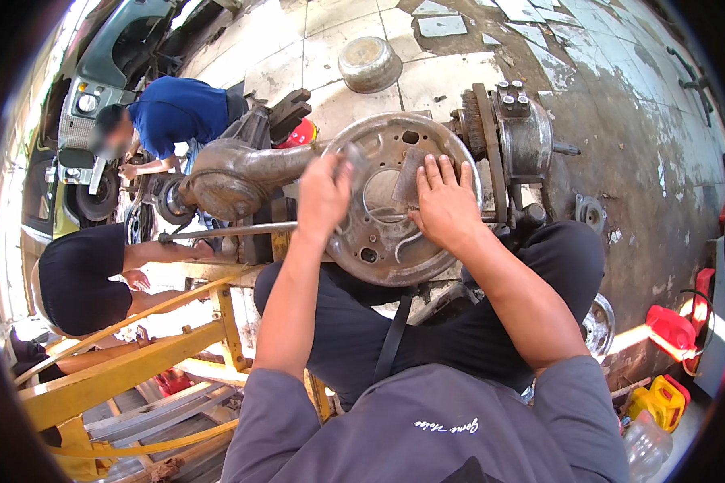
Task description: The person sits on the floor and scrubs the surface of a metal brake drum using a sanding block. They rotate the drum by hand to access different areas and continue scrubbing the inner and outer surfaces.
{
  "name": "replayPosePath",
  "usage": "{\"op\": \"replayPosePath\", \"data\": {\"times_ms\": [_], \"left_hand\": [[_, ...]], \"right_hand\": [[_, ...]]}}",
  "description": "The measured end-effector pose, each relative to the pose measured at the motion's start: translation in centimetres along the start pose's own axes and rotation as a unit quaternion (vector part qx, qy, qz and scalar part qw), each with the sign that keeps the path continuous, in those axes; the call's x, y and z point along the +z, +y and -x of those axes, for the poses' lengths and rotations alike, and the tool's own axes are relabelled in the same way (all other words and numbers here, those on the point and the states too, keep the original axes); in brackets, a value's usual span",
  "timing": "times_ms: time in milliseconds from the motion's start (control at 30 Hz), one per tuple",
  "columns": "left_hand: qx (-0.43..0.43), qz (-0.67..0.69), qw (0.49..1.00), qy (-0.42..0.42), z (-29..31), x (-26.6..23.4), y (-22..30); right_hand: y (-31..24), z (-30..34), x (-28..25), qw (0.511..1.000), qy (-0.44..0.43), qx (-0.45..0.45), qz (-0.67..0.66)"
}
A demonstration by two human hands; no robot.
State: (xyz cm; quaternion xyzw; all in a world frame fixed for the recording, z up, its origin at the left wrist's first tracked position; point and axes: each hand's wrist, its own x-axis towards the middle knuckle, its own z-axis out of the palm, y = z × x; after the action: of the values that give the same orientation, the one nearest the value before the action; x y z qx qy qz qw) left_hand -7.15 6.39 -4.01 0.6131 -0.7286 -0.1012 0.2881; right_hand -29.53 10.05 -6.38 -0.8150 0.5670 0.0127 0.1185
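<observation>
A round, worn metal plate (395, 270), like a brake backing plate, stands tilted between my knees. It has a large centre hole and several smaller openings. My right hand (447, 205) lies flat on its right part, fingers stretched out. A greyish-brown rectangular piece (409, 173) lies beside the index finger, partly over the centre hole; I cannot tell its material. At the plate's left rim, my left hand (325, 193) is closed, its fingers smeared by motion. Something pale and blurred shows at its fingertips, too unclear to name. A curved metal hook (407, 245) shows low on the plate.
An axle housing (238, 173) extends left and a metal drum assembly (526, 145) stands right. Beyond is a round metal pan (369, 64). A yellow frame (129, 370) is at lower left. One person in a blue shirt (181, 113) and another in dark clothes (80, 278) are leftward.
</observation>
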Motion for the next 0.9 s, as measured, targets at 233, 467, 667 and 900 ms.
{"op": "replayPosePath", "data": {"times_ms": [233, 467, 667, 900], "left_hand": [[0.018, -0.159, 0.982, -0.099, -3.3, 1.4, -1.7], [0.056, -0.131, 0.98, -0.136, -4.4, -0.6, -4.8], [0.089, -0.201, 0.97, -0.103, -1.4, -2.3, -5.0], [0.099, -0.201, 0.974, -0.046, -0.1, -1.0, -2.8]], "right_hand": [[0.5, -0.1, 0.4, 1.0, 0.003, -0.003, -0.016], [0.7, 0.1, -0.2, 0.999, -0.017, -0.012, -0.045], [0.3, -0.1, 0.0, 1.0, -0.002, 0.002, -0.022], [0.0, 0.0, -0.1, 1.0, -0.02, 0.01, -0.018]]}}
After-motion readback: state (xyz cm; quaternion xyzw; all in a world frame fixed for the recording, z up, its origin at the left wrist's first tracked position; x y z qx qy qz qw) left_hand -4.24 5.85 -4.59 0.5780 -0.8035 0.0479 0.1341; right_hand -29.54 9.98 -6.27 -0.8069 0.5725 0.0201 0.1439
